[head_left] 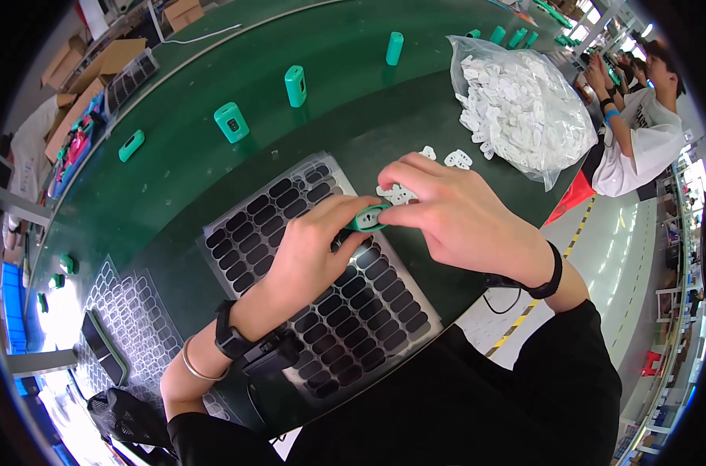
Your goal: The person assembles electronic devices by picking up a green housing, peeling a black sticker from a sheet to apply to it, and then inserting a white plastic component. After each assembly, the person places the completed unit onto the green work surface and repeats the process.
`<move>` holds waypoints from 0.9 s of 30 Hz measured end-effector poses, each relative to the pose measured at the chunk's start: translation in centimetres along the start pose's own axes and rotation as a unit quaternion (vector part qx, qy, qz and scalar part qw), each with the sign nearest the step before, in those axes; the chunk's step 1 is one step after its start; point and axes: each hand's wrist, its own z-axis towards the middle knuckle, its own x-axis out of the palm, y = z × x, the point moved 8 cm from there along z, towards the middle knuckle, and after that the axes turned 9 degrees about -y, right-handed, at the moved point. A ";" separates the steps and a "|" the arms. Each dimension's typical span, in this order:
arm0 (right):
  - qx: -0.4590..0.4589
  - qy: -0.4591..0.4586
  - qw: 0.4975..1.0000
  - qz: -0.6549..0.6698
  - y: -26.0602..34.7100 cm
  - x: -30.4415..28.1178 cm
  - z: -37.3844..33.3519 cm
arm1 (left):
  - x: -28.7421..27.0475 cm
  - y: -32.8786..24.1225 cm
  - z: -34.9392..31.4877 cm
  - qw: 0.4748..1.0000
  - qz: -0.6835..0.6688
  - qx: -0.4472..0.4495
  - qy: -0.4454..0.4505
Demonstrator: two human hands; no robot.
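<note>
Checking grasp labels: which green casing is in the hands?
The casing near picture centre: the left hand grips it, the right hand touches it; other casings touch neither.

Ceiling lights are glowing over a workshop, where yellow-and-black tape is striping the pale floor. Cardboard boxes are crowding the upper left, while a red stool is standing far right.
</note>
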 end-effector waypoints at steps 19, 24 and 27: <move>-0.028 -0.068 0.992 0.101 -0.5 0.0 2.2 | -4.8 0.0 2.3 0.994 0.076 -0.053 -0.053; 0.055 -0.027 0.990 0.123 -3.0 4.8 0.9 | -18.3 2.1 5.6 0.972 0.110 -0.077 -0.194; 0.069 -0.004 0.989 0.132 -3.9 6.3 2.2 | -25.4 7.9 7.1 0.955 0.146 -0.084 -0.245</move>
